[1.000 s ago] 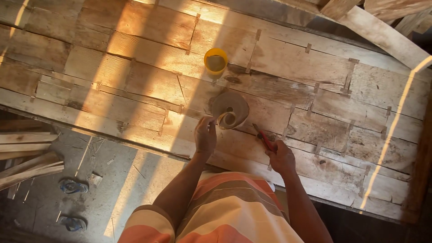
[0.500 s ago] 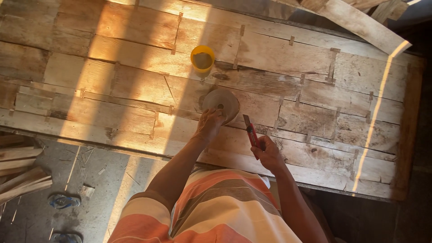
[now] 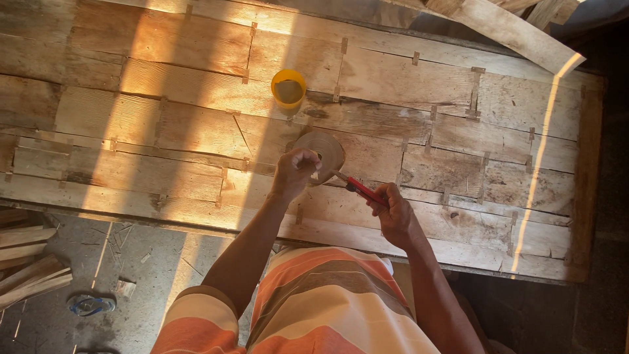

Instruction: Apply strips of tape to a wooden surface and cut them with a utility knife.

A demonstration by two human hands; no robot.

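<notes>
The left hand (image 3: 296,172) is curled into a loose fist, its fingers pinched on the near edge of a roll of brown paper tape (image 3: 321,154) that lies just above centre of the frame on the veneer sheet (image 3: 196,124). The right hand (image 3: 392,211) is wrapped tight around the red handle of a small cutter (image 3: 359,190), whose tip points up-left and meets the roll's lower right edge. Just above the roll, near but not touching it, stands a yellow cup (image 3: 288,88). Around the hands the patched sheet spreads wide and flat to left and right. Its near edge runs across below the wrists, close to the person's striped shirt (image 3: 327,308). At lower left the floor shows stacked wood strips (image 3: 26,262) and a sandal (image 3: 92,305), well apart from the hands.
</notes>
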